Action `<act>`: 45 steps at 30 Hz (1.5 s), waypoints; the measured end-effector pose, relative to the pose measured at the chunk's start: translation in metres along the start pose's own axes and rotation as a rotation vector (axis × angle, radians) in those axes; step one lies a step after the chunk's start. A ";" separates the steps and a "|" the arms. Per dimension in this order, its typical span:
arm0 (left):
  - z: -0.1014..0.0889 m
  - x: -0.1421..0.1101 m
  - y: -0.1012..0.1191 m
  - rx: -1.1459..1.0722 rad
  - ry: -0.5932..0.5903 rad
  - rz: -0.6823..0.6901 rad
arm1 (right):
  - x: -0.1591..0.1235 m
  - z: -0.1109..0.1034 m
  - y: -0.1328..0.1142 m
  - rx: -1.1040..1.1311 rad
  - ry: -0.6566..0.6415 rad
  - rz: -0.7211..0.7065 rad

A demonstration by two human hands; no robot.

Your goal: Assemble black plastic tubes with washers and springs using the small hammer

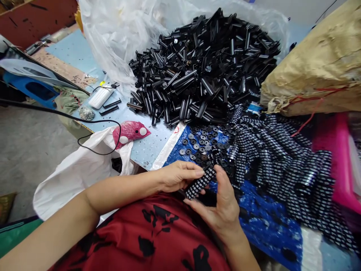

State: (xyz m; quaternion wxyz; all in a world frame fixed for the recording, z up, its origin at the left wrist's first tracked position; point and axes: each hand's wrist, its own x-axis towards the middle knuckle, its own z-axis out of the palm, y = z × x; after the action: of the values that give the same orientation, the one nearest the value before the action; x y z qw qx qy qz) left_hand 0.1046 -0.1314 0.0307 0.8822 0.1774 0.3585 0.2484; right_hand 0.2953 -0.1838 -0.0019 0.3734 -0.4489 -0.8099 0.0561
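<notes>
Held low in front of my body is a black tube-like piece with a white checked pattern (199,184). My left hand (176,176) pinches it from the left, thumb along its upper side. Around its right side curls my right hand (222,205), with the thumb by the lower end and the fingers by the upper end; it appears to grip the piece lengthwise. Just beyond my hands, small round black discs with centre holes (201,143) lie scattered on a blue plastic sheet (265,210). Many matching patterned pieces (270,158) are heaped to the right.
A large pile of glossy black plastic parts (203,71) covers the back, beside clear plastic wrap (121,34). A brown paper sack (316,64) and pink bin (342,162) stand right. Left are a pink bag (131,131), black cable (56,111) and white bag (67,177).
</notes>
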 end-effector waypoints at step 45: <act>-0.093 -0.106 0.129 1.579 -0.003 0.049 | -0.059 -0.058 0.034 -0.162 -0.187 0.003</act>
State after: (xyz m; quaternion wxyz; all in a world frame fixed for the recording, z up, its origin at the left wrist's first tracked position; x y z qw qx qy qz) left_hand -0.0683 -0.0736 0.0883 0.4899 0.7596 0.4235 -0.0604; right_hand 0.3754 -0.2234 -0.0073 0.2584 -0.4719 -0.8423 0.0327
